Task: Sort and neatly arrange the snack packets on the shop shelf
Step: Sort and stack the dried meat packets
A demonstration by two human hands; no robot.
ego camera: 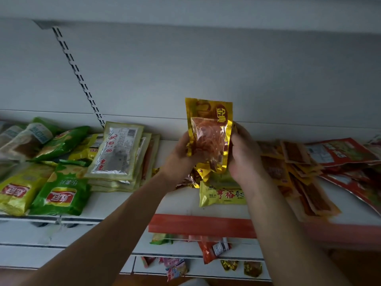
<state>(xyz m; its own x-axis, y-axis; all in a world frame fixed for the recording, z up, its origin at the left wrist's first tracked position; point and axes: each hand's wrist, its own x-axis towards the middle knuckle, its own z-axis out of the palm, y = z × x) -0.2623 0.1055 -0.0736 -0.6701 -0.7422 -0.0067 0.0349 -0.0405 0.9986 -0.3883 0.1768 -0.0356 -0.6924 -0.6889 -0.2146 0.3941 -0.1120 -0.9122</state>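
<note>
Left hand (181,156) and right hand (245,155) in grip on either side of upright gold snack packet (208,120)

Arms only in view: left forearm (115,219) and right forearm (274,219), both bare down to the frame's lower edge (upper arms out of shot). The left hand (181,156) and right hand (245,157) are bare too. Slim wrists, dim light, slight blur.
</note>
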